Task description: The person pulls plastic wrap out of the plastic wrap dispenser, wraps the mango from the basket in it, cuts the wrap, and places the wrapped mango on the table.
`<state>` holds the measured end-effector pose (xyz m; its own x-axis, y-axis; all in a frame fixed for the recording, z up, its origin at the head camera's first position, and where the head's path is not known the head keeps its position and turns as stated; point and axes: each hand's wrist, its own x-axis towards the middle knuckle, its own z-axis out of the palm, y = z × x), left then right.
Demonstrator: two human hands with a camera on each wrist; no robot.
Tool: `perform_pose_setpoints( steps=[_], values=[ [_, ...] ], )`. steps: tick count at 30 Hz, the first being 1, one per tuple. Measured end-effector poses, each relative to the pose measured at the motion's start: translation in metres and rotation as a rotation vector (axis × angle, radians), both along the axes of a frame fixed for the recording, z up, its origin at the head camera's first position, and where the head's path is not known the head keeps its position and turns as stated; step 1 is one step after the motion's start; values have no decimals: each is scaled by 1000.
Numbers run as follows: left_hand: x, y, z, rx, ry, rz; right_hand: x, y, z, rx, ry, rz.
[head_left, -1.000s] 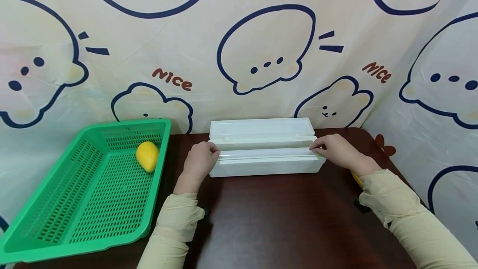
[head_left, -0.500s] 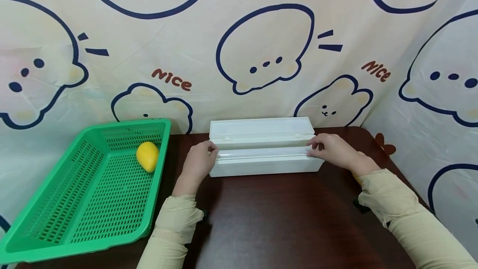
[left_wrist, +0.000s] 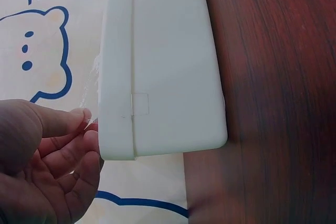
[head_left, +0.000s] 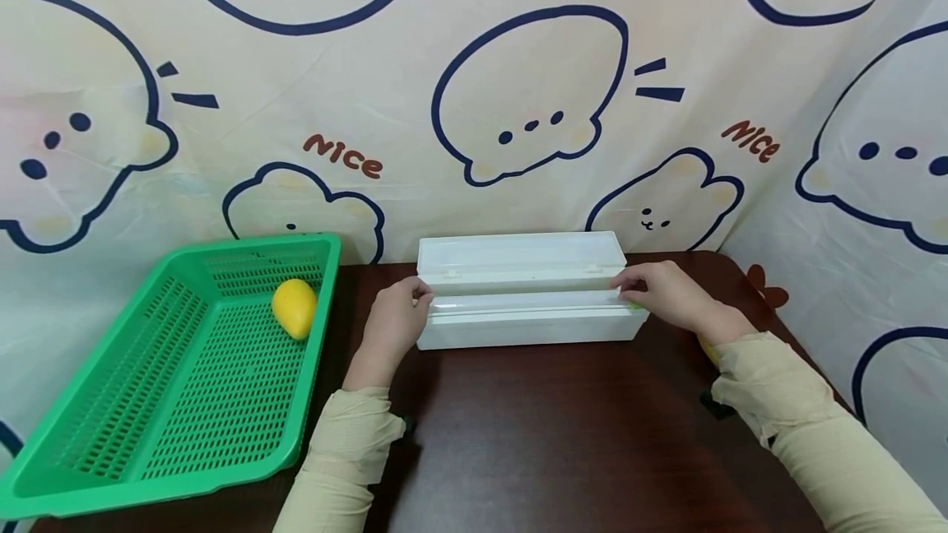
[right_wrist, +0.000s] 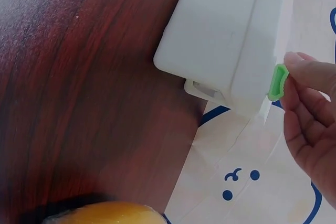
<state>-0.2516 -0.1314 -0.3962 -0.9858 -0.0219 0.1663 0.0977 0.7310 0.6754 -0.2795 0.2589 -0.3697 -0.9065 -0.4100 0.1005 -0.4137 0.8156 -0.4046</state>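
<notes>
A long white cling film dispenser (head_left: 529, 329) lies on the dark table with its lid (head_left: 522, 253) tilted back. My left hand (head_left: 396, 315) is at its left end, thumb and fingertips pinching the clear cling film (left_wrist: 90, 85), which shows wrinkled beside the box edge. At the opposite end, my right hand (head_left: 662, 294) has thumb and forefinger together on the film's edge. Right by those fingertips sits a small green cutter slider (right_wrist: 277, 83). Most of the film is too transparent to make out.
A green plastic basket (head_left: 296, 418) stands on the left with a yellow lemon-shaped fruit (head_left: 294, 308) inside. Another yellow-orange fruit (right_wrist: 113, 214) lies near my right wrist. Behind the dispenser hangs a printed cloth (head_left: 400, 105). The brown table (head_left: 563, 442) extends towards me.
Both hands stay at the dispenser's ends, with only slight shifts. My right fingertips moved a little left, then back right. The basket and dispenser stay in place.
</notes>
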Motion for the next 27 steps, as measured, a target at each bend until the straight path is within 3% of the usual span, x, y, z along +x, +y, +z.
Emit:
perform_pose_setpoints(
  steps=[12,16,19,27],
  values=[
    [0,1,0,-4,47,7,1,3,5,-5,55,32],
    [0,1,0,2,48,8,0,1,3,8,10,57],
    [1,1,0,10,46,6,-1,-3,1,36,-11,43],
    [1,1,-1,26,50,5,-3,-8,0,81,57,-13]
  ],
)
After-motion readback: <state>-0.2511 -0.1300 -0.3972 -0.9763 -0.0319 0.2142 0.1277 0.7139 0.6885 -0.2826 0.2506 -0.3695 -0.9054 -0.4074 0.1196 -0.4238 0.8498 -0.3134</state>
